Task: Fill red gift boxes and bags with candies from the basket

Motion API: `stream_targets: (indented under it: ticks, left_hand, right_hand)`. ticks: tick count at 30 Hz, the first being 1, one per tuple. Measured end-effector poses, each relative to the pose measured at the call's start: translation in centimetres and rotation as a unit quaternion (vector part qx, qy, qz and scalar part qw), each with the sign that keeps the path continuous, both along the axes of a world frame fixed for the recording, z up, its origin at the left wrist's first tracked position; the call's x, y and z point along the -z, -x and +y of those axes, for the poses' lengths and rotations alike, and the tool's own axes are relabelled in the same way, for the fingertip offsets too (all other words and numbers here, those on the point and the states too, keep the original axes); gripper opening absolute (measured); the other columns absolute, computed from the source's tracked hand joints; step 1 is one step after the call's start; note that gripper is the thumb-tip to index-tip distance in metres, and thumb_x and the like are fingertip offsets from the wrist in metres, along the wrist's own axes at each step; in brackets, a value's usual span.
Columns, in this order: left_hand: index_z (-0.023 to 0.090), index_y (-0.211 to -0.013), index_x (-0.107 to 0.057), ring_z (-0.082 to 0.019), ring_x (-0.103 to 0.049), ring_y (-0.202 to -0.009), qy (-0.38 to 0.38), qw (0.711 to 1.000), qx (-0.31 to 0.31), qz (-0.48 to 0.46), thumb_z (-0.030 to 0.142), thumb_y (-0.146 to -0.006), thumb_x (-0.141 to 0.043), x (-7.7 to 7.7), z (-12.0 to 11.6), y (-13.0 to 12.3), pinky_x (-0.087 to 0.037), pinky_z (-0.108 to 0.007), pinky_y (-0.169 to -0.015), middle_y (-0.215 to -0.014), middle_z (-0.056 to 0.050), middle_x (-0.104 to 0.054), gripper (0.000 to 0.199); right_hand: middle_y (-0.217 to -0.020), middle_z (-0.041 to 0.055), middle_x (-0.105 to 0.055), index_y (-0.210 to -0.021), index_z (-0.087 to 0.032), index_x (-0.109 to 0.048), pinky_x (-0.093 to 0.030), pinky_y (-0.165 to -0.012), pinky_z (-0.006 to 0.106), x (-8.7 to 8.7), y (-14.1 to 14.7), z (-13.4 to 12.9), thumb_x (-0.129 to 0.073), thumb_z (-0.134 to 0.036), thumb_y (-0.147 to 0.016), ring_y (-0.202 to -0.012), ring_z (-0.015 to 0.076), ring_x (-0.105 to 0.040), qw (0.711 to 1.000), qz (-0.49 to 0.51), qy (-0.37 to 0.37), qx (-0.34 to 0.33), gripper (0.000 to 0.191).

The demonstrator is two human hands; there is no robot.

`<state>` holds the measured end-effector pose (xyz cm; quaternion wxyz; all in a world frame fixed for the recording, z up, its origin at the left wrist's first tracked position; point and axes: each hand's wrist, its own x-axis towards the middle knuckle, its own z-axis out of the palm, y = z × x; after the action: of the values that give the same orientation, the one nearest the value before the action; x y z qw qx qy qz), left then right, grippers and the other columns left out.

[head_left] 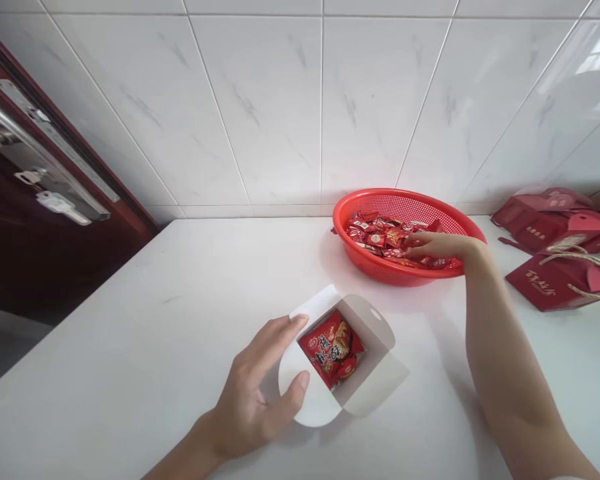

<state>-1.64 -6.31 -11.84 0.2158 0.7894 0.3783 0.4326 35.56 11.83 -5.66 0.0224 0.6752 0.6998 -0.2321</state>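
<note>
An open box (375, 327) with white inner flaps spread outward stands on the white table, with red wrapped snacks (330, 343) inside. My left hand (260, 387) rests at the left side of this box, thumb and fingers apart along its flaps. To the upper right, a red plastic basket (390, 270) holds a pile of small red wrapped candies (375, 237). Inside the basket's right part is my right hand (437, 245), its fingers reaching down among the candies. Whether those fingertips hold a candy is hidden.
Closed red gift boxes (545, 283) with rope handles stand at the right, and more red boxes (530, 217) lie behind them. A tiled wall runs along the table's back edge. At the far left is a dark red door with keys (63, 205) in its lock.
</note>
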Motion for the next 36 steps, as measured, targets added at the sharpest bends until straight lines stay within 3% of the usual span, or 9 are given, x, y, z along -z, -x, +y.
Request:
stream_targets:
  ticks: [4,10,18,24,29,36]
  left_hand:
    - [0.031,-0.147,-0.051,-0.024,-0.067,-0.108,-0.006,1.000,-0.001,0.000,0.014,-0.089,-0.060,-0.19,0.08,-0.15,-0.060,-0.033,-0.087,-0.123,-0.006,-0.070,0.061]
    - [0.034,-0.147,-0.051,-0.023,-0.066,-0.112,0.004,1.000,0.002,0.002,0.014,-0.090,-0.061,0.04,0.18,-0.04,-0.060,-0.032,-0.091,-0.126,-0.005,-0.068,0.061]
    - [0.033,-0.148,-0.050,-0.023,-0.066,-0.115,0.014,1.000,0.002,0.004,0.017,-0.092,-0.060,0.41,0.37,0.07,-0.059,-0.031,-0.094,-0.135,-0.006,-0.066,0.059]
    - [0.032,-0.148,-0.051,-0.025,-0.067,-0.118,0.010,1.000,-0.007,0.012,0.018,-0.091,-0.062,0.24,0.43,0.00,-0.060,-0.029,-0.093,-0.137,-0.006,-0.066,0.060]
    - [0.033,-0.146,-0.052,-0.023,-0.069,-0.114,0.009,1.000,-0.009,0.020,0.019,-0.090,-0.063,0.13,0.49,0.03,-0.059,-0.026,-0.093,-0.136,-0.005,-0.066,0.059]
    - [0.034,-0.147,-0.051,-0.022,-0.068,-0.116,0.002,1.000,-0.010,0.028,0.020,-0.091,-0.063,0.54,0.66,0.27,-0.058,-0.024,-0.095,-0.134,-0.004,-0.067,0.059]
  right_hand:
    - [-0.120,0.0116,-0.067,-0.096,-0.022,-0.071,-0.052,-0.091,0.038,-0.25,0.20,-0.18,-0.056,-0.038,-0.089,-0.106,0.0290,-0.066,0.999,0.013,0.030,0.022,0.023]
    - [-0.110,0.0107,-0.069,-0.100,-0.021,-0.070,-0.052,-0.082,0.035,0.15,-0.13,0.25,-0.063,-0.026,-0.078,-0.095,0.0269,-0.066,0.998,0.009,0.027,0.058,0.024]
    - [-0.071,0.0054,-0.064,-0.073,-0.019,-0.068,-0.046,-0.063,0.030,0.11,0.10,-0.18,-0.057,-0.016,-0.073,-0.066,0.0184,-0.058,0.997,0.022,0.061,0.042,0.011]
    - [-0.069,0.0031,-0.060,-0.069,-0.019,-0.063,-0.043,-0.059,0.028,0.11,0.46,-0.30,-0.055,-0.008,-0.069,-0.059,0.0149,-0.053,0.996,0.005,0.075,0.043,0.014]
    - [-0.080,0.0035,-0.063,-0.070,-0.019,-0.063,-0.041,-0.061,0.027,0.09,0.63,-0.14,-0.056,-0.006,-0.071,-0.065,0.0150,-0.055,0.998,-0.010,0.061,0.014,0.015]
    - [-0.067,0.0026,-0.062,-0.063,-0.020,-0.065,-0.040,-0.057,0.029,0.58,0.15,0.17,-0.057,-0.007,-0.066,-0.057,0.0167,-0.054,0.999,-0.031,0.027,-0.019,0.016]
